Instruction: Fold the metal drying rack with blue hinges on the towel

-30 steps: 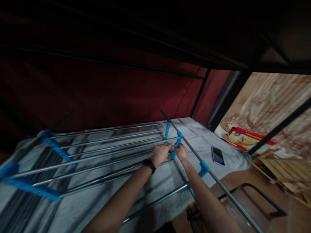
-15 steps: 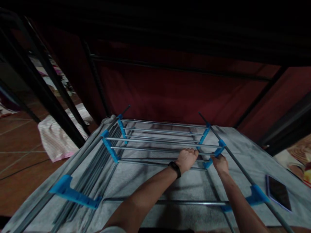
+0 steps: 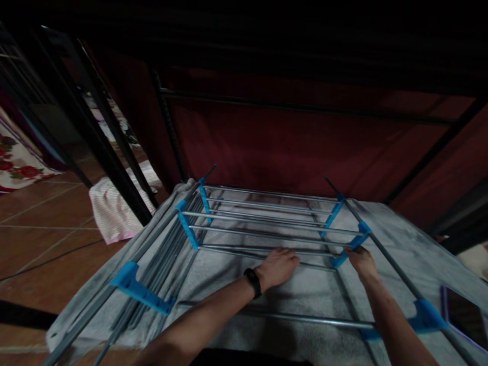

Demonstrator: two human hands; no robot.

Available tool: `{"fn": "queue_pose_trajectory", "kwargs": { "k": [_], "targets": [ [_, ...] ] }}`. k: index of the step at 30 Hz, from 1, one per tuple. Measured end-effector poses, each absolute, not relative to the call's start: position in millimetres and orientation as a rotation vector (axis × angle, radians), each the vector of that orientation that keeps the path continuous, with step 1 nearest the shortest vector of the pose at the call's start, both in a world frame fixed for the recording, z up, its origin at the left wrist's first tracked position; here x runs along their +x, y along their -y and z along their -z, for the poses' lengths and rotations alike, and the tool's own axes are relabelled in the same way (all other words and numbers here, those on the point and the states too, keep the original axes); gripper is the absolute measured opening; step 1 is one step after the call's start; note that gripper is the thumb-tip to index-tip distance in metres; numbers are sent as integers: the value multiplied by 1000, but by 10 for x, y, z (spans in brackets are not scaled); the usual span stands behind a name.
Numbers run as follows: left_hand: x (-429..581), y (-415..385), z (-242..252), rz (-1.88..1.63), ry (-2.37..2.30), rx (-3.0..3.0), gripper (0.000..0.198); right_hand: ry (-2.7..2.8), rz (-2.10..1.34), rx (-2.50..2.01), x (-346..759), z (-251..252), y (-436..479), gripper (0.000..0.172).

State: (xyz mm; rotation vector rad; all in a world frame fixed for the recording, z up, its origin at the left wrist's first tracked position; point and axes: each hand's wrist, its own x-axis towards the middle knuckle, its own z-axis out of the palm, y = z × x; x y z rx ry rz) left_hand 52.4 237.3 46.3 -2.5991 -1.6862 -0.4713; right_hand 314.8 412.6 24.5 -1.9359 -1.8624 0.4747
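A rack frame of grey metal tubes (image 3: 396, 264) and blue plastic brackets lies on a grey cloth. My left hand (image 3: 280, 265), with a black band on its wrist, has its fingers curled over a thin metal rod (image 3: 232, 252) low in the middle tier. To its right, my right hand (image 3: 361, 262) is closed at the near end of a blue bracket (image 3: 343, 258), where the rods meet it; its fingertips are partly hidden. Nearer to me, a single crossbar (image 3: 305, 318) passes beneath both forearms. Blue brackets (image 3: 188, 229) hold the rods' left ends.
Loose grey tubes (image 3: 152, 274) lie bundled on the left of the grey cloth (image 3: 221, 284). A phone (image 3: 465, 315) rests at the right. Dark metal posts (image 3: 114, 137) and a striped cloth (image 3: 114, 211) stand left, over a tiled floor. A dark red panel (image 3: 305, 147) closes the back.
My left hand has moved left and lower, from a higher rod to a lower one. My right hand stays by the blue bracket. The view has swung slightly left.
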Motion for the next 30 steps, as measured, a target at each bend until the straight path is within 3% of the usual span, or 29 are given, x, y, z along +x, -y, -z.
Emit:
{"fn": "queue_pose_trajectory", "kwargs": {
  "k": [4, 9, 12, 19, 23, 30],
  "targets": [
    [-37, -2208, -395, 772, 2542, -2275, 34, 2005, -453, -2032, 3214, -188, -4050, 39],
    [-630, -1895, -220, 695, 2860, -1997, 36, 2225, -883, -1656, 3056, -282, -3685, 40],
    [-738, -1781, -108, 632, 2871, -1936, 35, 2241, -1161, -1468, 2825, -360, -3480, 42],
    [-439, -1983, -58, 375, 2406, -2083, 41, 2319, -781, -1625, 2679, -409, -3348, 33],
    [-391, -2145, 21, 189, 2329, -2167, 51, 2333, -832, -1601, 2873, -375, -3306, 37],
    [-463, -2209, -33, 146, 2324, -2148, 45, 2319, -910, -1524, 2922, -260, -3165, 39]
  ]
}}
